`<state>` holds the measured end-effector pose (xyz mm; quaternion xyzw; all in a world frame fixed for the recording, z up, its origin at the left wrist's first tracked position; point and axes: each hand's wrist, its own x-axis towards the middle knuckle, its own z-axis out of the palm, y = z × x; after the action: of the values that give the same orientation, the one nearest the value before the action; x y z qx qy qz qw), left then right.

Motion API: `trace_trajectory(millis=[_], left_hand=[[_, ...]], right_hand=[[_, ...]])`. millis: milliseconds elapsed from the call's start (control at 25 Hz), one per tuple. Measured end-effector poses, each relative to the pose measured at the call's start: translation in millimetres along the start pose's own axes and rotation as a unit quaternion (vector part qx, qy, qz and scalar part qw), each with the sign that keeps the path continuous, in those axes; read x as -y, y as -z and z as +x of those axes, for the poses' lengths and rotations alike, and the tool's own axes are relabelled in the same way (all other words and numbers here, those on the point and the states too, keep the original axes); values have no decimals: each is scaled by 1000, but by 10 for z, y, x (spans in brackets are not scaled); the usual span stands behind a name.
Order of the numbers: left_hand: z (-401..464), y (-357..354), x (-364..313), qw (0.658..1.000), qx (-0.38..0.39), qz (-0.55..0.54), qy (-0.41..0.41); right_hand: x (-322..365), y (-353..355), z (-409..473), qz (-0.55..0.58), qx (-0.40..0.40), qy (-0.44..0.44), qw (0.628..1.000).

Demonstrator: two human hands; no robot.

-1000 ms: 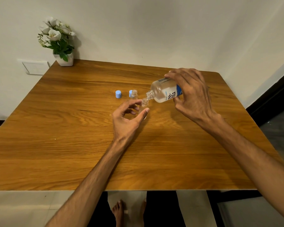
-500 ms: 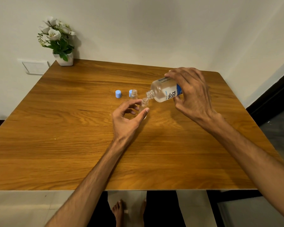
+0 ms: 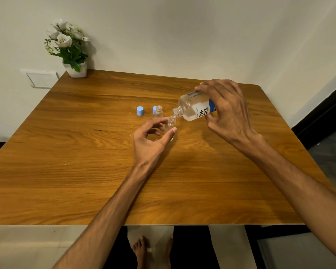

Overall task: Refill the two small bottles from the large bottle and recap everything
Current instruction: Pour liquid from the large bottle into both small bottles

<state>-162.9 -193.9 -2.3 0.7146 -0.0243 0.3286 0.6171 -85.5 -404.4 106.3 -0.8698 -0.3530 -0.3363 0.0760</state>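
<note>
My right hand [image 3: 228, 111] grips the large clear bottle [image 3: 194, 108], uncapped and tipped down to the left. Its neck hangs just above the mouth of a small clear bottle [image 3: 170, 125] that stands upright on the wooden table [image 3: 85, 152]. My left hand [image 3: 150, 141] holds that small bottle between thumb and fingers. A second small bottle [image 3: 158, 112] stands open just behind, to the left. Two blue caps sit near it: one [image 3: 140, 111] farther left, the other [image 3: 154, 110] partly hidden behind the second bottle.
A white pot of white flowers [image 3: 70, 53] stands at the table's far left corner against the wall. A wall plate [image 3: 40, 79] is left of it. My bare feet [image 3: 142, 249] show on the floor below the near table edge.
The large bottle's neck has dipped slightly lower toward the small bottle's mouth. Both hands stay almost where they were.
</note>
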Motion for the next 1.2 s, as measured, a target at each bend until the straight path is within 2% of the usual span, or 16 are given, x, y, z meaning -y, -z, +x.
trace_trajectory(millis=[1200], left_hand=[[4, 2, -7, 1000, -5, -14, 9]], right_hand=[[13, 4, 40, -2, -7, 3, 1000]])
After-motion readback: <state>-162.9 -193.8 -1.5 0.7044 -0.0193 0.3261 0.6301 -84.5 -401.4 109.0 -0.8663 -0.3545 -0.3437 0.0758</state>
